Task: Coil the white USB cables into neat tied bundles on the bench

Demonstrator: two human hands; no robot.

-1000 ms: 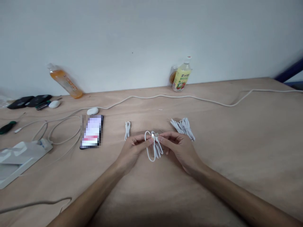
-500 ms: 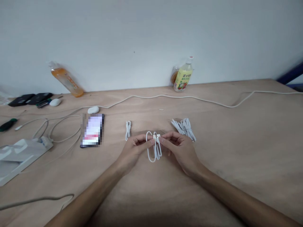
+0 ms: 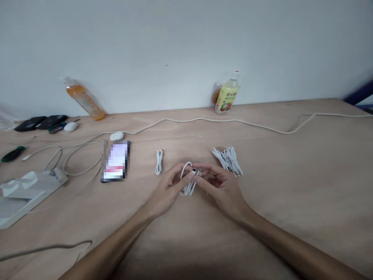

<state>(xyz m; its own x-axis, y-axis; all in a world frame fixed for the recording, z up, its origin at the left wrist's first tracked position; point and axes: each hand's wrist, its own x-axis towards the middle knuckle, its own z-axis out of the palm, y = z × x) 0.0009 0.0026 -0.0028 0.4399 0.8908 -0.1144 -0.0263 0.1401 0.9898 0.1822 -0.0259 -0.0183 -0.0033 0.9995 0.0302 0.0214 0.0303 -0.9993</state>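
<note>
Both hands meet near the middle of the view around a looped white cable (image 3: 189,188) with metal-tipped plugs. My left hand (image 3: 171,186) pinches the cable by one plug between thumb and fingers. My right hand (image 3: 218,182) is closed on the same cable at its other plug, the thumb tips nearly touching. Behind my left hand a small folded white cable (image 3: 159,162) lies on the wooden table (image 3: 279,167). A larger bundle of white cables (image 3: 229,160) lies just behind my right hand.
A phone (image 3: 117,161) and a white power strip (image 3: 35,190) lie left. An orange bottle (image 3: 84,100) and a yellow bottle (image 3: 227,93) lean at the wall. A long white cord (image 3: 204,119) crosses the table; a screwdriver (image 3: 13,154) sits far left.
The plugs have tilted and turned between my fingers. The cable loops hang a little higher and narrower, partly behind my left thumb. The whole view has shifted slightly.
</note>
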